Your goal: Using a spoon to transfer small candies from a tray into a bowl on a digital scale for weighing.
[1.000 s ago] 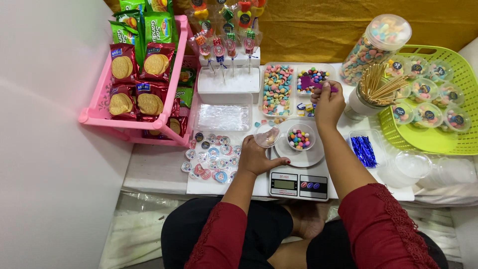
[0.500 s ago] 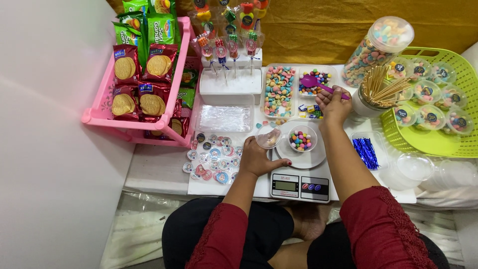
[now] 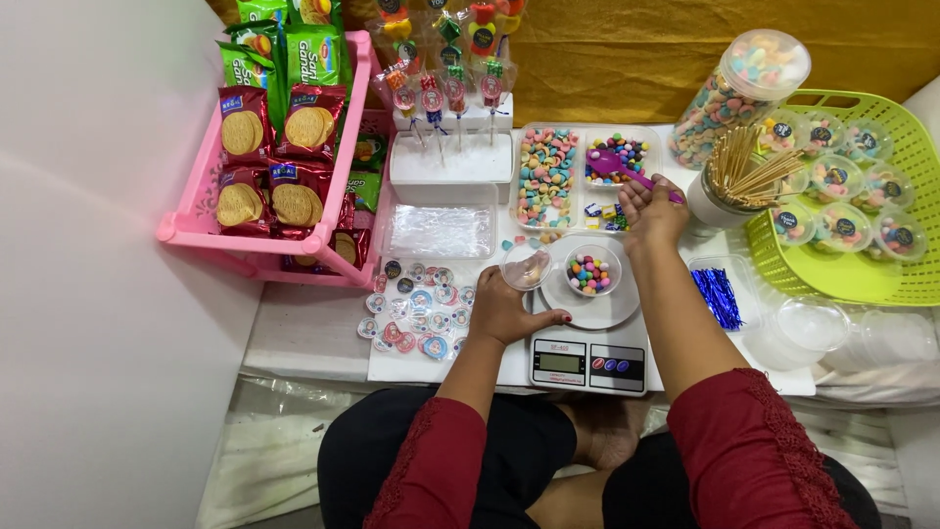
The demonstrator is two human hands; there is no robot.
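My right hand (image 3: pixel 654 209) grips a purple spoon (image 3: pixel 615 165) whose bowl rests in a tray of mixed coloured candies (image 3: pixel 617 153). Just below that hand, a small clear cup of candies (image 3: pixel 591 270) sits on the round pan of a white kitchen scale (image 3: pixel 588 338). My left hand (image 3: pixel 509 309) rests at the scale's left edge and holds a small clear cup (image 3: pixel 526 266) with a few candies in it. A tray of pastel ring candies (image 3: pixel 547 176) lies left of the spoon.
A pink rack of biscuit packets (image 3: pixel 279 167) stands at the left. Lollipops stand in a white block (image 3: pixel 452 127). Round stickers (image 3: pixel 416 309), a bag stack (image 3: pixel 440 231), skewers (image 3: pixel 742 171), a candy jar (image 3: pixel 739 88), blue ties (image 3: pixel 720 296) and a green basket (image 3: pixel 916 147) of filled cups surround the scale.
My right hand has drawn back a little from the candy tray, and the spoon's bowl now lies in the mixed candies. The left hand keeps its cup in place.
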